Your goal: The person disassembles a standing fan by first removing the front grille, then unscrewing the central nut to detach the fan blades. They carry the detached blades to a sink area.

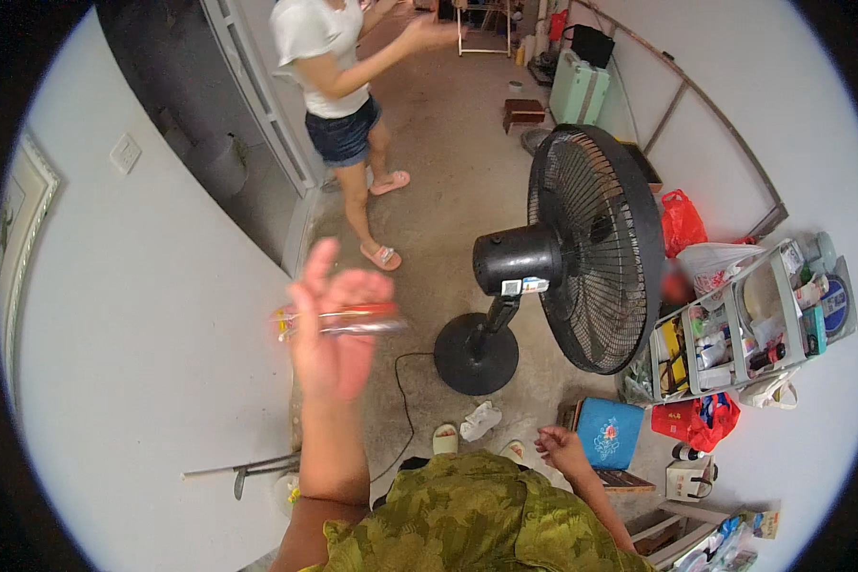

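Note:
My left hand (338, 329) is raised in front of me, palm up and blurred by motion. Across its palm lies a slim, shiny packet (362, 319), red with a clear, silvery edge, held under the thumb; what is inside cannot be made out. Low at my right side, my right hand (562, 448) has its fingers curled in, with nothing visible in them. It hangs nearest to a blue box (610, 431) with a flower picture, standing on the floor.
A large black pedestal fan (596, 248) stands ahead, its cord (405, 391) running along the floor. Another person (338, 105) stands at the far left, arms out. A loaded shelf rack (734, 329) and red bags (701, 419) line the right wall. A crumpled white tissue (480, 420) lies near my feet.

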`<state>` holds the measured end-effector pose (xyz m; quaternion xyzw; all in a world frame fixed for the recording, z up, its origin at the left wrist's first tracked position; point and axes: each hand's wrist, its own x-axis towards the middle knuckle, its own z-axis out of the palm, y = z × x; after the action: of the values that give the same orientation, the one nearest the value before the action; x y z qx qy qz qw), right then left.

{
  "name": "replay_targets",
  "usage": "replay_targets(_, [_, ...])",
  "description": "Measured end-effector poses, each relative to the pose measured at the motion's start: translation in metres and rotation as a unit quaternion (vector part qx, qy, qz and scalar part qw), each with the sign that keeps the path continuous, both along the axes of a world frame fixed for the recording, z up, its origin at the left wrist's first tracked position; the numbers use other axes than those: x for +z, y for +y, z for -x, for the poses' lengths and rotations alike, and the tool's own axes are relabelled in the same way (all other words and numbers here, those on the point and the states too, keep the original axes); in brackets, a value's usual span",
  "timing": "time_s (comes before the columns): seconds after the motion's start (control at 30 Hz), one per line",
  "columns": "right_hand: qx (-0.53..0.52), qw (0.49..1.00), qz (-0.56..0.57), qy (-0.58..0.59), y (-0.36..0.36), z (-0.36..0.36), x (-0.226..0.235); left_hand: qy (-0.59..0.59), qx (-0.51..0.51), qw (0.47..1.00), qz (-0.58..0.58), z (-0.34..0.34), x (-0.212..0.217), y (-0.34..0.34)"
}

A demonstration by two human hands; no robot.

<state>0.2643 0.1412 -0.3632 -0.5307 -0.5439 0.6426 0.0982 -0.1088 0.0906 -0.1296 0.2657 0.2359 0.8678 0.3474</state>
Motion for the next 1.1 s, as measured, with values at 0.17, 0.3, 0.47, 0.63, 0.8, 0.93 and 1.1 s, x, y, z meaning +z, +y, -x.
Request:
replay_targets(0.17, [0.038, 0.985, 0.061, 0.154, 0.014, 0.051, 0.052, -0.077, -0.249, 0.962, 0.083, -0.035, -0.035, 0.003])
replay_targets(0.3, [0.072, 0.928, 0.127, 0.344, 0.016, 0.083, 0.093, -0.064, -0.334, 0.929, 0.144, -0.064, -0.068, 0.004])
replay_targets(0.47, [0.072, 0.911, 0.147, 0.378, 0.003, 0.102, 0.114, 0.03, -0.354, 0.905, 0.232, -0.087, -0.093, 0.007])
replay_targets(0.63, [0.097, 0.936, 0.133, 0.312, -0.007, 0.097, 0.114, 0.077, -0.388, 0.877, 0.274, -0.096, -0.103, 0.007])
replay_targets(0.8, [0.039, 0.936, 0.148, 0.317, -0.019, 0.092, 0.11, 0.077, -0.397, 0.868, 0.287, -0.107, -0.107, 0.01])
replay_targets(0.93, [0.021, 0.941, 0.131, 0.313, -0.023, 0.09, 0.109, 0.103, -0.368, 0.873, 0.304, -0.11, -0.11, 0.013])
replay_targets(1.1, [-0.023, 0.946, 0.119, 0.299, -0.028, 0.089, 0.111, 0.151, -0.335, 0.882, 0.294, -0.11, -0.116, 0.018])
